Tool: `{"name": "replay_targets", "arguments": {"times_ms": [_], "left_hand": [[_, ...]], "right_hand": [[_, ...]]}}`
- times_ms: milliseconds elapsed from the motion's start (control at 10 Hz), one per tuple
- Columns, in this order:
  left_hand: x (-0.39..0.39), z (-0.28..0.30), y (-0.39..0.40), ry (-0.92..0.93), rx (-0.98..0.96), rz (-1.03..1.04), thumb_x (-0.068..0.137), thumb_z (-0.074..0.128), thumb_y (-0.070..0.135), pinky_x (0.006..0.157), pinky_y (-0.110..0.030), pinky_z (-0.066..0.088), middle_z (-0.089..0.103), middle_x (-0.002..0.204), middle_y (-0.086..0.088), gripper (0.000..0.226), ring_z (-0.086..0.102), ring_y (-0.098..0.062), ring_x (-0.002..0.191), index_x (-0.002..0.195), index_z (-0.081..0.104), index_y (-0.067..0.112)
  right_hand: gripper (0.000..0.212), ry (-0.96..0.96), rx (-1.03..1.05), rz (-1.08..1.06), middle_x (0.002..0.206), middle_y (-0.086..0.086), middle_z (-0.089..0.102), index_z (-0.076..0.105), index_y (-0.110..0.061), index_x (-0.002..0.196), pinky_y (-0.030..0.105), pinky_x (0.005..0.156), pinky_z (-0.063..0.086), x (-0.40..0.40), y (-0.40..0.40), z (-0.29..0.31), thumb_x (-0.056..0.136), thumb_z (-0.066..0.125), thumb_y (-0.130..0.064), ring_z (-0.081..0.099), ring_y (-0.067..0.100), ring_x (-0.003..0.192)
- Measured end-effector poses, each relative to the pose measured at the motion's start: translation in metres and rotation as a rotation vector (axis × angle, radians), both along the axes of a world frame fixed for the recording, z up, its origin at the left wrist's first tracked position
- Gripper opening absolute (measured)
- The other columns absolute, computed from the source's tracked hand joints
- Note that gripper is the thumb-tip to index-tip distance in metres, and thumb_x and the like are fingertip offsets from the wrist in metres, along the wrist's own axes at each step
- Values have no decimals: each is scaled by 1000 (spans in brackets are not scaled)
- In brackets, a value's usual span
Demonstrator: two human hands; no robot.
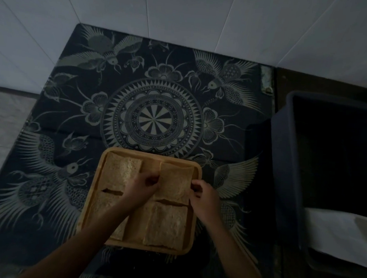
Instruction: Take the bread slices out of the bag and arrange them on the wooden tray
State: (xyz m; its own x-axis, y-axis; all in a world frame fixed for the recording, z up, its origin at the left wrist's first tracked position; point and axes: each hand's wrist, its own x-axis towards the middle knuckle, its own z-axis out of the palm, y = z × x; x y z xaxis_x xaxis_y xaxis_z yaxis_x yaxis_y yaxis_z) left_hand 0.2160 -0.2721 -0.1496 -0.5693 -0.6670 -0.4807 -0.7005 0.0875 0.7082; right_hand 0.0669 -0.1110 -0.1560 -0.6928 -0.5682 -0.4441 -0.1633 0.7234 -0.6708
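A square wooden tray (195,204) lies on a dark patterned cloth. Several bread slices lie on it: one at the far left (119,173), one at the near right (165,226), and one at the near left (102,204) partly under my left forearm. A far-right slice (175,181) is pinched at its two side edges, my left hand (144,186) on its left edge and my right hand (204,196) on its right edge. Its near edge looks slightly raised. No bread bag is in sight.
The dark cloth (153,119) with a round mandala and bird pattern covers the table. A dark plastic bin (289,168) stands at the right with something white (341,232) inside. White tiled walls rise behind.
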Motion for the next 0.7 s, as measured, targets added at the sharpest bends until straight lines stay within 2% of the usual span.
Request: {"name": "replay_targets", "arguments": {"times_ms": [100, 200, 300, 500, 600, 700], "left_hand": [[-1, 2, 1, -25, -25, -6, 88, 71, 23, 89, -29, 54, 77, 104, 6, 30, 69, -8, 95, 118, 73, 23], [-1, 4, 2, -27, -34, -18, 89, 70, 21, 84, -28, 52, 77, 103, 4, 29, 68, -9, 92, 118, 73, 20], [0, 7, 1, -46, -3, -14, 90, 68, 21, 80, -28, 53, 77, 99, 0, 26, 69, -11, 89, 115, 74, 18], [0, 23, -3, -48, 26, -68, 95, 63, 24, 91, -36, 55, 73, 111, -4, 37, 68, -16, 99, 131, 64, 16], [0, 36, -2, -37, -9, -88, 95, 62, 26, 92, -39, 56, 71, 116, -5, 41, 66, -17, 101, 134, 60, 17], [0, 48, 1, 2, -102, -72, 93, 62, 31, 92, -38, 54, 70, 119, -4, 43, 66, -15, 103, 134, 60, 20]], "right_hand": [[32, 49, 4, 3, 119, 3, 65, 67, -16, 125, 34, 82, 63, 2, 0, 1, 95, 69, -27, 69, 10, 91], [31, 54, 2, 0, 114, 2, 71, 69, -14, 124, 26, 76, 61, 2, 0, 3, 96, 68, -26, 69, 8, 89], [27, 83, 23, 9, 113, 2, 75, 71, -13, 122, 12, 70, 50, 2, 1, 5, 98, 65, -23, 63, 4, 86], [26, 74, -12, 70, 111, 1, 76, 72, -15, 120, 24, 77, 59, 0, 4, 20, 98, 63, -27, 69, 9, 92], [24, 94, -63, 109, 109, 1, 76, 73, -14, 118, 20, 77, 56, -3, 6, 29, 98, 63, -24, 67, 5, 89], [23, 123, -107, 155, 109, 2, 77, 73, -13, 117, 23, 80, 59, -6, 10, 41, 97, 64, -21, 70, 9, 92]]}}
